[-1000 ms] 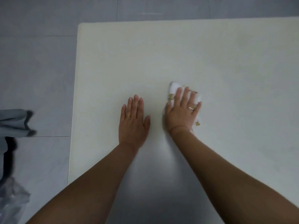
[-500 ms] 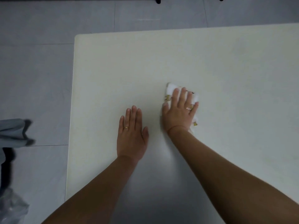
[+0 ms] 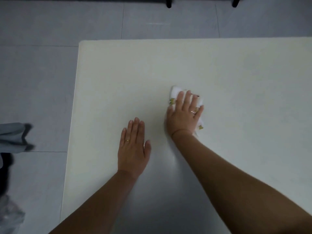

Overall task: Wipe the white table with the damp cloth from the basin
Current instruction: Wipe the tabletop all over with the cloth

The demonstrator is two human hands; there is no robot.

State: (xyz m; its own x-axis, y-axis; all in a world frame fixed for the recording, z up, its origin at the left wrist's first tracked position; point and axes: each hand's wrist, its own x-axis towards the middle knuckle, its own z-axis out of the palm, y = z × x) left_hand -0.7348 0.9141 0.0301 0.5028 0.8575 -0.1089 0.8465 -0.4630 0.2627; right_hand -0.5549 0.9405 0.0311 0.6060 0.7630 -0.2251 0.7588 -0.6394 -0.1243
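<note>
The right hand (image 3: 184, 114) lies palm down with its fingers (image 3: 187, 98) spread, pressing flat on a folded cloth (image 3: 175, 92); it covers the cloth rather than gripping it, and nothing is pinched between thumb and fingers. A ring shows on one finger of this hand. The cloth is white, bunched into a small pad, with little yellow-green printed marks showing at its left edge, near the ring and at the lower right corner by the wrist. Its far corner sticks out past the fingertips, and a strip shows along the little-finger side. Whether it is wet cannot be told from here.

The left hand (image 3: 133, 147) lies just beside the right and nearer the body, flat on the bare surface (image 3: 219, 68), fingers straight and close together, holding nothing. It also wears a thin ring. The two hands do not touch.

The surface is a cream-white top with a rounded far left corner, and both forearms reach across its near part, where a dull grey sheen lies between them. Beyond its left and far edges is a grey tiled floor (image 3: 37, 81). At the left edge of the view are a bluish-grey piece of fabric (image 3: 13, 135) and, lower down, some crinkled clear plastic (image 3: 10, 215). Two dark furniture legs (image 3: 168, 2) stand at the top.
</note>
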